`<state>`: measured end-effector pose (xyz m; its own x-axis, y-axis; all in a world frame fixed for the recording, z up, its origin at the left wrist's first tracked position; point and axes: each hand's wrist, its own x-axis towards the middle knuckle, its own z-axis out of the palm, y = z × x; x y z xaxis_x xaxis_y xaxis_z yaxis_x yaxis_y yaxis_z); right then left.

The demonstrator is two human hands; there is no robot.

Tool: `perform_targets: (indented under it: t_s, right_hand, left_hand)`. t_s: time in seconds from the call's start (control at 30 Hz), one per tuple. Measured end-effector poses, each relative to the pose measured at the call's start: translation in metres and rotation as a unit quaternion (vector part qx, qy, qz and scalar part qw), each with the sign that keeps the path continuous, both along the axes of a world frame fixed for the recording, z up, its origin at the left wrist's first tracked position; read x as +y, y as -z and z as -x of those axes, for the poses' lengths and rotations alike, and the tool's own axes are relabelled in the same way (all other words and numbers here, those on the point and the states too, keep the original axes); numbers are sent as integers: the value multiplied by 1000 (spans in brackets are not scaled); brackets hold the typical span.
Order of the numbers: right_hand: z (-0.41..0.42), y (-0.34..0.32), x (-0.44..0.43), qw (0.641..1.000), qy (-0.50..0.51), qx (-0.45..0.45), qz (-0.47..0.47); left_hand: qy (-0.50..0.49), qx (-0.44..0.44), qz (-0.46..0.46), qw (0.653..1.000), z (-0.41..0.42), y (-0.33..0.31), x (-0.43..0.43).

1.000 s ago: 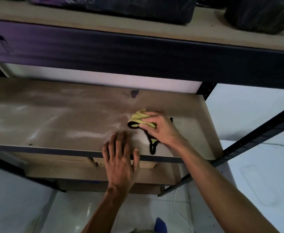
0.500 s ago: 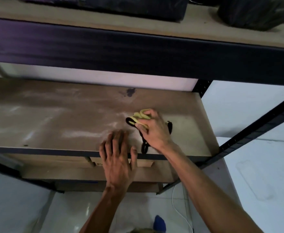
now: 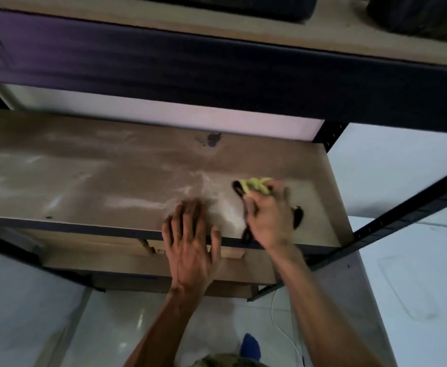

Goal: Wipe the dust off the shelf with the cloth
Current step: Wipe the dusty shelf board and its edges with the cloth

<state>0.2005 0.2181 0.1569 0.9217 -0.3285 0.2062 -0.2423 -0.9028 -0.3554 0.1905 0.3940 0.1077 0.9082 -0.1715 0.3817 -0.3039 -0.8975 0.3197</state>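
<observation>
A brown shelf board (image 3: 90,176) carries pale streaks of dust across its left and middle. My right hand (image 3: 271,215) grips a bunched yellow cloth with black edging (image 3: 256,185) and holds it down on the right part of the board; the image is blurred there. Black ends of the cloth stick out under the palm near the front edge. My left hand (image 3: 190,245) lies flat, fingers spread, over the board's front edge just left of the right hand.
A dark metal beam (image 3: 217,75) of the upper shelf hangs low over the board, with dark bags on top. A dark stain (image 3: 213,139) marks the back of the board. Black uprights (image 3: 407,207) stand at the right. Lower shelves, white floor and a white cable lie below.
My right hand has slid the cloth a little to the right along the board. My left hand has stayed on the front edge.
</observation>
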Motion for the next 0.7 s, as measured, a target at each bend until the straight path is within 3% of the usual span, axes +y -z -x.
perform_targets:
  t_s: [0.2,0.43,0.7]
  right_hand:
    - [-35,-13,21,997,-53,-30,-42]
    - [5,-11,-57,993,116,6,13]
    - [-19,0,30,994,-111,-12,-6]
  left_hand:
    - [5,5,-1,1000,-1,-1,1]
    - [3,-2,12,1000,-1,1,-1]
    - [1,-10,6,1000,-1,-1,0]
